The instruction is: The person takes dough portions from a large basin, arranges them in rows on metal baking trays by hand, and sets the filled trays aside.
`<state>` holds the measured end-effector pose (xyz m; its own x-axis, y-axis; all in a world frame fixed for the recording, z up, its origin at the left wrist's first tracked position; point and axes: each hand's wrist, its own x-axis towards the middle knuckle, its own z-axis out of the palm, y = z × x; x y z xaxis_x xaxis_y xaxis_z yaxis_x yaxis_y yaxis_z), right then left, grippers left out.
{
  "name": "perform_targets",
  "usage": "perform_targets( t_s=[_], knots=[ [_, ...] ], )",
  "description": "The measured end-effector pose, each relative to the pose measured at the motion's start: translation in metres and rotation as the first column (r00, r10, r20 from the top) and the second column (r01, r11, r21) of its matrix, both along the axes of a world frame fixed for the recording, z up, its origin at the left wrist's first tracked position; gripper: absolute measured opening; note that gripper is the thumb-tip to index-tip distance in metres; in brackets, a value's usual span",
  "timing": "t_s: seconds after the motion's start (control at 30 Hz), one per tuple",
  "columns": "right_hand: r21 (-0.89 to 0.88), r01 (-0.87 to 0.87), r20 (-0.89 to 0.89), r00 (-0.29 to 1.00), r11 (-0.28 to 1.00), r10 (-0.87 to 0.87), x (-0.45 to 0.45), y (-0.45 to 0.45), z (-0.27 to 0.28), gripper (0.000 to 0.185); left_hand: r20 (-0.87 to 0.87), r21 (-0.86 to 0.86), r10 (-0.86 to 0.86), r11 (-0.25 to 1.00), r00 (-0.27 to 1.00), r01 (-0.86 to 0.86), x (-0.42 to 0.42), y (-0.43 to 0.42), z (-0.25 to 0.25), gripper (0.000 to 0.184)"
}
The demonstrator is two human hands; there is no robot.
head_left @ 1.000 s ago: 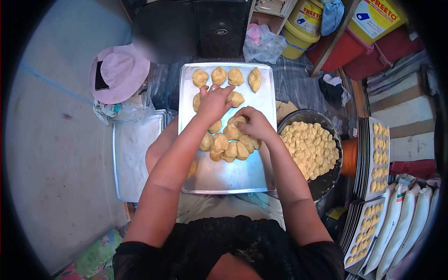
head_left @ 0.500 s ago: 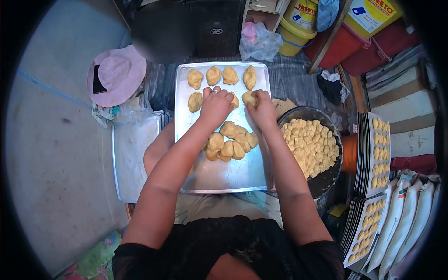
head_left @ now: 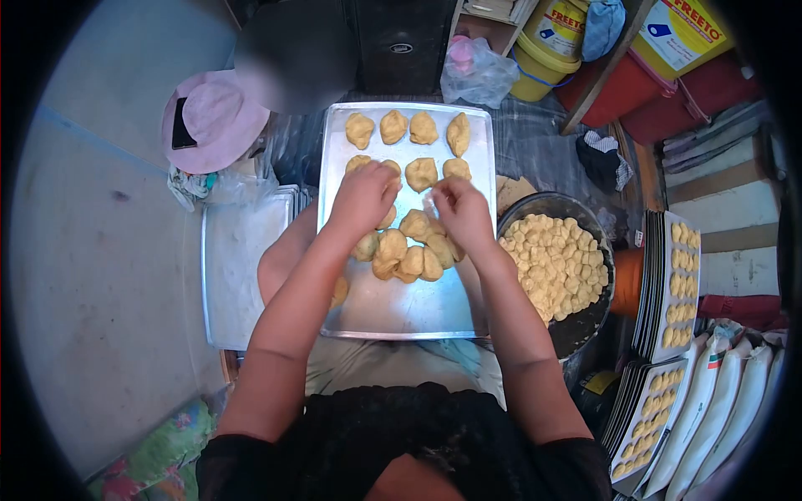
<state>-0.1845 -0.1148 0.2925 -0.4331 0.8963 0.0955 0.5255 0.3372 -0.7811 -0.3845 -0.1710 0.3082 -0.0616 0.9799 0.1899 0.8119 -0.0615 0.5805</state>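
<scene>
A metal baking tray lies across the lap, with yellowish dough balls in rows on its far half. Below these rows sits a loose cluster of dough balls. My left hand is over the left of the second row, its fingers curved round a dough ball that they partly hide. Between the second row and the cluster hovers my right hand, slightly blurred. Its thumb and fingers are bent and apart, with no dough visible between them. A dough ball rests just beyond its fingertips.
A round dark pan heaped with small dough pieces stands at the right. Stacked trays of shaped dough are farther right. More metal trays lie left. A pink hat, buckets and a black speaker surround the tray.
My left hand has shifted left along the second row, uncovering a dough ball there. My right hand has let go of the row's rightmost ball and drawn back towards the cluster.
</scene>
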Motion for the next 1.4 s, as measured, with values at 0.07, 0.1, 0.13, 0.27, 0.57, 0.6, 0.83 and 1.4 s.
perform_targets(
  t_s=[0.07,0.1,0.13,0.27,0.57,0.6,0.83,1.4],
  knots=[
    [-0.018,-0.117,0.079,0.99,0.993,0.118,-0.004,-0.015,-0.009,0.03,0.175,-0.128,-0.016,0.991,0.984,0.038,-0.01,-0.025,-0.013,0.026],
    [-0.068,-0.149,0.093,0.983,0.986,0.155,-0.004,-0.021,-0.01,0.03,0.162,-0.171,-0.003,0.985,0.987,0.031,-0.01,-0.035,-0.016,0.025],
    [-0.117,-0.182,0.107,0.975,0.976,0.194,-0.002,-0.025,-0.011,0.031,0.149,-0.212,0.01,0.977,0.989,0.022,-0.009,-0.044,-0.017,0.024],
    [-0.405,-0.226,0.022,0.966,0.886,0.257,0.014,-0.022,-0.001,0.029,0.247,-0.3,0.097,0.954,0.964,-0.019,-0.025,-0.059,-0.037,0.031],
    [-0.178,-0.155,0.268,0.943,0.972,0.199,-0.047,-0.032,-0.014,0.033,-0.12,-0.06,0.3,0.949,0.946,-0.309,-0.033,-0.071,-0.044,0.04],
    [-0.271,-0.102,0.248,0.953,0.957,0.172,-0.049,-0.035,-0.01,0.04,-0.123,-0.065,0.313,0.944,0.942,-0.322,-0.032,-0.072,-0.04,0.04],
    [-0.09,-0.457,-0.025,0.889,0.885,0.456,-0.01,-0.067,0.006,0.044,-0.111,0.187,0.144,0.975,0.983,-0.121,-0.018,-0.069,-0.027,0.03],
    [-0.225,-0.096,0.258,0.954,0.97,0.155,0.036,-0.048,0.0,0.054,-0.161,-0.041,-0.253,0.968,0.954,0.25,0.036,-0.03,-0.026,0.035]
  ],
)
